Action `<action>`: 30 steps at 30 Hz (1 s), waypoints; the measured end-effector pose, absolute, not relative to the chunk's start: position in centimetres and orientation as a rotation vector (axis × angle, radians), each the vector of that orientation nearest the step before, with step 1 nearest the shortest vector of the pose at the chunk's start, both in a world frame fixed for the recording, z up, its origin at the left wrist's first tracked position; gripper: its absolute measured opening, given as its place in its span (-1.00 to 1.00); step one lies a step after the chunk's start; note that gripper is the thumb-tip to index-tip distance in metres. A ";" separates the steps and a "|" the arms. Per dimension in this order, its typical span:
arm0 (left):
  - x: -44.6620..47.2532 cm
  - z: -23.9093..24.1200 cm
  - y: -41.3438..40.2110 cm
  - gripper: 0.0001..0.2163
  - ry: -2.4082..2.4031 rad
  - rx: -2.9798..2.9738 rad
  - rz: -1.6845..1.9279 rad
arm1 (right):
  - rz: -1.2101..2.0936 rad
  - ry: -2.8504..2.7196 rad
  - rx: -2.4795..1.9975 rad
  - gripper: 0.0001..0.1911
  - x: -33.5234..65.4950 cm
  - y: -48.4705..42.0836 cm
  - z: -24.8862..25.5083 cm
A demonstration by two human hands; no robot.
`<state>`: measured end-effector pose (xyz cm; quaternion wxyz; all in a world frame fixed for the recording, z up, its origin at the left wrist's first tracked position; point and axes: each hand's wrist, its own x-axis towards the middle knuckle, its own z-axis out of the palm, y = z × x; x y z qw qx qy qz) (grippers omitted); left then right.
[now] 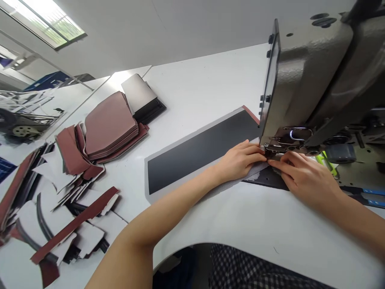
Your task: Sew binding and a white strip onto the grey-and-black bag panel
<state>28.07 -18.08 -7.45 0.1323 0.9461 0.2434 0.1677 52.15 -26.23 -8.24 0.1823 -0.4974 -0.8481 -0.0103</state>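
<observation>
A long dark grey panel point(198, 148) with a light grey border lies slantwise on the white table, its right end reaching under the sewing machine head point(300, 88). My left hand point(239, 162) rests flat on the panel's grey fabric, fingers stretched out toward the presser foot point(270, 153). On the other side of the foot, my right hand point(305, 174) has its fingers bent, with the tips close together at the fabric's edge. What is between those right fingertips is hidden. A reddish-brown strip point(251, 114) shows at the panel's far right end.
Stacked reddish-brown pieces point(110, 124) and a grey and black stack point(141, 96) stand at left. Nearer me lie mixed strips and white-backed scraps point(75, 224). Blue-handled tools point(373, 196) and a bright green item point(327, 162) are right of the machine.
</observation>
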 end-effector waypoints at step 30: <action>29.4 -7.8 -17.0 -0.69 0.884 2.635 0.579 | -0.109 -2.276 -1.276 -0.67 51.8 -26.4 -8.7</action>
